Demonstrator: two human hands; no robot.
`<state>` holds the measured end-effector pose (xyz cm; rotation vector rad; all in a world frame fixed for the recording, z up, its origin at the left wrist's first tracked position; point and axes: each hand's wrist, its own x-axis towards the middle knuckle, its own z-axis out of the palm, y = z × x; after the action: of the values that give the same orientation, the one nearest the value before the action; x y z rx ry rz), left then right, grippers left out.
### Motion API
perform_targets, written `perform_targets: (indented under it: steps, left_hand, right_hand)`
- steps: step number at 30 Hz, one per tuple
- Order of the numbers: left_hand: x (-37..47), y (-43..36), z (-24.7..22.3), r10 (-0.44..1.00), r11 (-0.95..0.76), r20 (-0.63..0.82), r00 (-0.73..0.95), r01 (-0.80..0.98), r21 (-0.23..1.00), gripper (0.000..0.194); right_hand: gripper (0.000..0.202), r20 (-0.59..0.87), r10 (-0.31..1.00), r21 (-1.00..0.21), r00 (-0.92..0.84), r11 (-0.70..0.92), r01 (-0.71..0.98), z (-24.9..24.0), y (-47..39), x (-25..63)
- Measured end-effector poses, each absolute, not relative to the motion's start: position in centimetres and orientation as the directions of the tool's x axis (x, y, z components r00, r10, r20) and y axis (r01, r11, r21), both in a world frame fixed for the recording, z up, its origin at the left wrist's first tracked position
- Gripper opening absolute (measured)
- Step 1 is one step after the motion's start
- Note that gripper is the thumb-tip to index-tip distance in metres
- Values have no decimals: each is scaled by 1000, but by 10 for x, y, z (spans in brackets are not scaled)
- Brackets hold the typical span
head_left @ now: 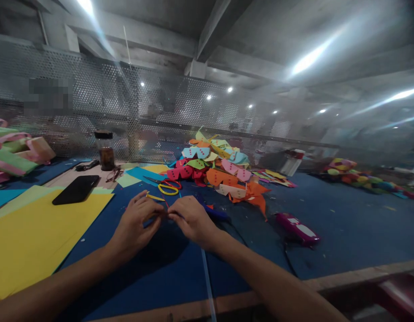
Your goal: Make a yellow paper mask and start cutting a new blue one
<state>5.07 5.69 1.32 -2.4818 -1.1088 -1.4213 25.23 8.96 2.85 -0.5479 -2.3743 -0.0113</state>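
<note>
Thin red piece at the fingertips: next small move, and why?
Probably a gentle press on the thin red piece: the left hand and right hand meet at its near end, apparently pinching it, while the scissors lie unheld beyond them.

A grey perforated screen (106,96) stretches before you, behind a table (341,219) with a dark blue top and a paler front edge (354,272). Over you hangs a grey ceiling (277,27), crossed by heavy beams (218,31). Bright strip lights (312,56) glare to your left and right, and smaller lights (230,90) show as white dots lower down, straight ahead.
</note>
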Motion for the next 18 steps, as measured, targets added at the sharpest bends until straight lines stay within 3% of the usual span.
perform_targets:
  steps: [18]
  left_hand:
    - [48, 56, 13, 540, -750, 781, 314, 601, 276, 15]
  right_hand:
    - [9, 612, 393, -99, -686, 899, 427, 30, 88, 251]
